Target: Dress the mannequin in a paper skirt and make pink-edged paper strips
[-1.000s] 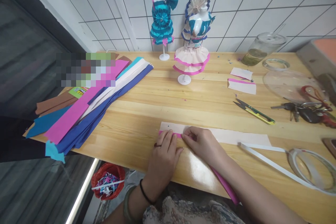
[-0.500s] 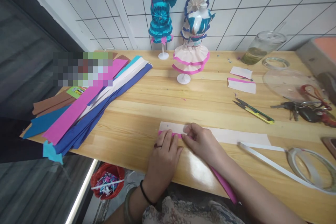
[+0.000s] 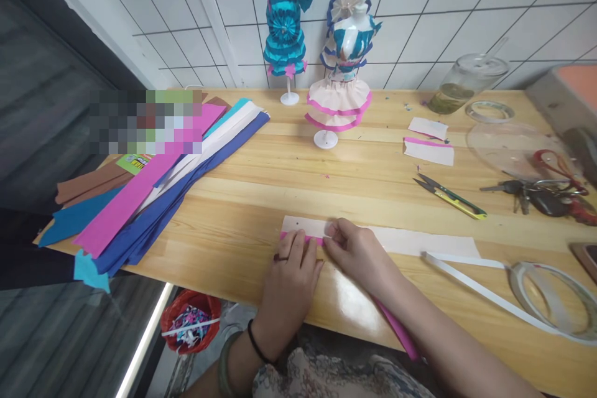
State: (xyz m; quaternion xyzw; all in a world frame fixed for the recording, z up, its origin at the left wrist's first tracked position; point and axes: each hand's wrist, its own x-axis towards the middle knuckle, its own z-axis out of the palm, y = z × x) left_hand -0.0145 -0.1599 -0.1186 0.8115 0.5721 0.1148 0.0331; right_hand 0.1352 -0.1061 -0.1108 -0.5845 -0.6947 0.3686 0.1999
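A long white paper strip [image 3: 431, 241] lies along the front of the table, with a narrow pink paper strip [image 3: 395, 327] along its near left edge. My left hand [image 3: 290, 277] lies with fingers stretched out, pressing the pink strip against the white one. Just to the right, my right hand [image 3: 357, 250] pinches the pink strip between thumb and fingers. Under my right forearm the rest of the pink strip runs back over the table's front edge. A tape roll [image 3: 517, 280] sits on the right, its loose white end touching the white strip.
Thread snips [image 3: 450, 197] lie beyond the right hand, near keys [image 3: 522, 196] and a lidded cup [image 3: 459, 87]. Two paper-dressed mannequins [image 3: 285, 31] [image 3: 339, 102] stand at the back. Coloured paper strips [image 3: 153, 189] are piled left. Below hangs a red scrap bin [image 3: 171, 311].
The view has shifted very slightly. Both hands stay at the same place on the strips, with no clear movement of the paper.
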